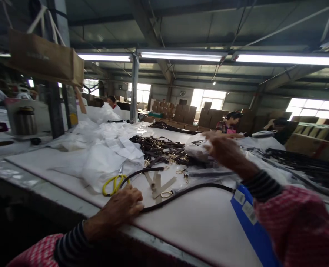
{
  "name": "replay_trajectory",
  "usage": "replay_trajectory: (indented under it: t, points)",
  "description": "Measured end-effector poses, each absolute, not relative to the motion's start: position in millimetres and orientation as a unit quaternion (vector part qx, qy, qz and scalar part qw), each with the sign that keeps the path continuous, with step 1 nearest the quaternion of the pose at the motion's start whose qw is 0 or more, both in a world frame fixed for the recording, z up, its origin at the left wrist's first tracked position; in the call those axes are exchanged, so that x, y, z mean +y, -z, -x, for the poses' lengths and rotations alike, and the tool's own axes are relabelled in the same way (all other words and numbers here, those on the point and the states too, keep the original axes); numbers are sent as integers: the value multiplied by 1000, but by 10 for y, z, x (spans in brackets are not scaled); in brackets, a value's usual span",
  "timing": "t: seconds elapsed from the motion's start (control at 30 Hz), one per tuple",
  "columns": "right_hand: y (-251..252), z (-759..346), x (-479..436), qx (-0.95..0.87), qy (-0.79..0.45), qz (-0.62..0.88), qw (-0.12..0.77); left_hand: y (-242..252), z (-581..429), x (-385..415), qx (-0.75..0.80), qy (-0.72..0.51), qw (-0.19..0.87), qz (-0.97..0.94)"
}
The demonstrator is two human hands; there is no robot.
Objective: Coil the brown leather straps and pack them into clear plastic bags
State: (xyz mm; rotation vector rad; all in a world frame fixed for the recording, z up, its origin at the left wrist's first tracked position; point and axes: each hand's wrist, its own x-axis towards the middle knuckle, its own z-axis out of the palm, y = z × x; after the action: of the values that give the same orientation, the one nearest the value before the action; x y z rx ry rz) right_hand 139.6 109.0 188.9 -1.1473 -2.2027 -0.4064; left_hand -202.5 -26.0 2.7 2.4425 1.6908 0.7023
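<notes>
A long black strap (193,189) with a metal ring (166,194) lying near it curves across the white tabletop. My left hand (122,205), at the table's front edge, has its fingers closed around the strap. Beside that hand lie yellow-handled scissors (113,185). On the right, my right hand (227,150) reaches over a clear plastic bag (196,148); it is smeared by motion, so its fingers do not show clearly. Just beyond the middle is a heap of dark straps with gold-coloured clasps (164,150). Several flat grey strips (159,183) lie between the hands.
White plastic bags (106,144) are piled on the left of the table. A blue folder-like piece (250,222) with white labels sits by my right forearm. More black straps (306,163) lie at the right. People work farther back, near stacked cartons (185,113).
</notes>
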Motion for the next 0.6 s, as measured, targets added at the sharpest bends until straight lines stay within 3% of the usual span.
replay_trajectory:
  t: [0.1,0.23,0.43,0.5,0.6]
  points:
    - [-1065,-702,899,-928,48,330,167,-37,2112,-261,526,-155,42,-835]
    - [-449,-285,637,-966,-30,240,93,-55,2077,-263,521,-123,6,-845]
    - [-489,-555,535,-972,-130,193,38,-125,1815,-409,524,-174,29,-833]
    - [-554,-748,596,-964,-168,202,35,-84,1683,-414,462,-176,-15,-869]
    - [-587,-1014,794,-926,-141,334,102,25,1502,-286,407,-166,-100,-892]
